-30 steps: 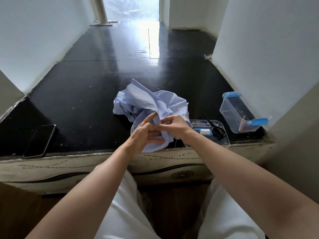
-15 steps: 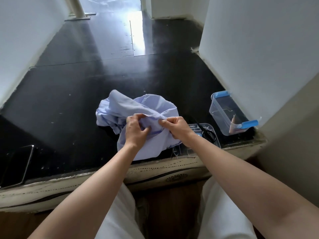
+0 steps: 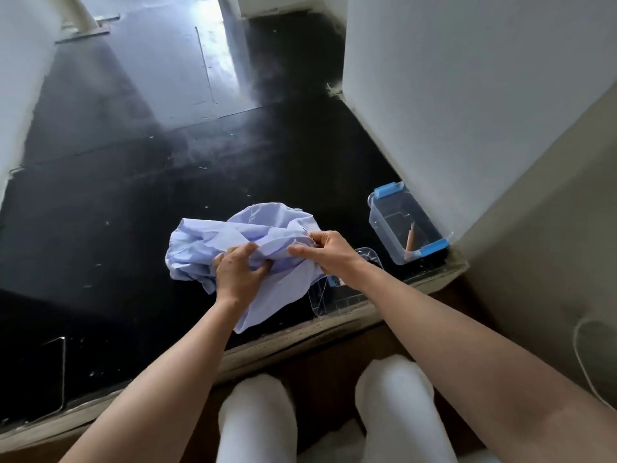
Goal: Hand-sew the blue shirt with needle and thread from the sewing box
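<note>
A crumpled pale-blue cotton shirt: fingers of the left hand clenched a fold, while the right hand pinched its edge.

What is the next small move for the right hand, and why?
Probably pull the needle clear of the blue shirt until the thread tightens: the right hand pinches the needle at a top fold, the left hand grips the shirt beside it, and the thread hangs slack below.

Dark phone, white cable, black floor
</note>
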{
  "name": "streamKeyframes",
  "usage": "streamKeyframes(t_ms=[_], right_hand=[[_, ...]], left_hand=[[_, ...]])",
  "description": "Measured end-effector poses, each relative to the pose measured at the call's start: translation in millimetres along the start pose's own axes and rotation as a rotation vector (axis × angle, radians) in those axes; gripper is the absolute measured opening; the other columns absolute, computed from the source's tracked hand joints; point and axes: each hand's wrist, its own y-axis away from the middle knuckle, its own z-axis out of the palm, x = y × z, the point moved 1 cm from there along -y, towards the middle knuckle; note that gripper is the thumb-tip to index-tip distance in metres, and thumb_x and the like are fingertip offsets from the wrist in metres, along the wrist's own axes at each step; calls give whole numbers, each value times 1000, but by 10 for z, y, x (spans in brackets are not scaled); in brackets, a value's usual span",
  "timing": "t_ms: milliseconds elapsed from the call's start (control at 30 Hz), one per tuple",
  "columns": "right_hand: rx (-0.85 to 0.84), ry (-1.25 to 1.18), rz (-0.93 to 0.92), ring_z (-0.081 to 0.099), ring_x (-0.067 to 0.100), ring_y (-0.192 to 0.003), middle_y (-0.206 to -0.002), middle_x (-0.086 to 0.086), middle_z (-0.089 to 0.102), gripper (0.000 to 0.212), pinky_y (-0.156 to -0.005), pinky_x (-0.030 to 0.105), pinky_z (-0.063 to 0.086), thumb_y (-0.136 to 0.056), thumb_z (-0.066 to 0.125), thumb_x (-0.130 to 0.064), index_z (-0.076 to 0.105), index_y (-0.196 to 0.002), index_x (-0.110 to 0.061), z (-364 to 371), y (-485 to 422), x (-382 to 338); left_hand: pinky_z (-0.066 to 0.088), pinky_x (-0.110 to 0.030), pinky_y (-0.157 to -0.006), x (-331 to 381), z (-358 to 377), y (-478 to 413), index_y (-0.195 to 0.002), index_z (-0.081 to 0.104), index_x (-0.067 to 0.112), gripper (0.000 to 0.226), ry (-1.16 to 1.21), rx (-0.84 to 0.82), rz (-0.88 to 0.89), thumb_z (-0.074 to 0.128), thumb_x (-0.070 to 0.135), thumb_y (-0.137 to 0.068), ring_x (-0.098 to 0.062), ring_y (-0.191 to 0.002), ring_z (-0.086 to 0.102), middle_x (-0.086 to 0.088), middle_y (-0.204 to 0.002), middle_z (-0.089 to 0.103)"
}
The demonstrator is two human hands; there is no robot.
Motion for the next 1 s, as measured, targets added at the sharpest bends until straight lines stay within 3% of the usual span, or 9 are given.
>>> streamKeyframes(t_ms=[100,267,333,467,600,733,867,933,1000], right_hand=[[3,-9,-37,68,20,-91,-97,9,71,27,-83,38,57,-82,78,-18,69,-105,-7,-81,108,-29],[3,33,-96,62,14,-83,-89,6,65,11,-74,28,54,-86,64,-1,65,-95,-8,-76,287,198],[10,44,-110,60,16,-80,-88,9,63,13,-71,28,51,-86,62,0,63,-98,0,-21,384,374],[52,51,-146,53,11,-68,-78,5,57,10,-57,19,44,-85,59,2,59,-92,-5,39,623,664],[67,15,-151,49,4,-54,-72,1,54,13,-46,16,40,-88,57,2,56,-87,-11,64,960,783],[59,27,-203,56,20,-74,-83,9,61,8,-58,26,45,-93,61,-9,65,-98,-7,70,1247,688],[97,73,-323,55,16,-68,-77,8,59,16,-56,21,43,-93,65,-24,62,-87,-9,3,1471,494],[120,87,-387,55,19,-69,-76,9,59,22,-57,22,44,-92,65,-30,62,-85,-9,-37,1596,462],[129,94,-433,56,18,-68,-73,5,59,23,-59,22,47,-93,62,-32,60,-81,-13,-60,1730,466]], left_hand=[[44,-41,-85,106,-44,42,-82,62,24,38,82,-51,-8,55,58,-67,-28,-85,61,0,-78,66],[49,-56,-94,-161,246,193,-91,69,42,42,281,-213,-111,58,75,-67,-35,-107,60,2,-89,69],[53,-55,-89,-355,420,315,-89,70,45,39,305,-165,-88,60,77,-68,-37,-105,61,5,-83,69],[53,-53,-87,-431,506,612,-88,69,49,41,347,-51,-69,61,81,-64,-33,-99,65,4,-87,71],[46,-51,-95,-264,347,999,-76,67,36,45,273,7,42,52,78,-67,-33,-99,61,1,-83,71],[48,-48,-85,-81,157,1259,-80,66,15,54,258,57,168,48,65,-78,-35,-84,62,-10,-79,69],[48,-29,-72,151,-13,1354,-94,68,12,11,271,59,221,57,11,-92,-27,-81,60,-6,-84,66],[45,-21,-69,269,-66,1447,-98,70,12,25,298,76,270,53,-3,-87,-18,-79,59,-2,-84,67],[46,-20,-69,351,-83,1530,-99,72,14,27,290,109,303,53,-1,-87,-17,-78,60,-1,-85,68]])
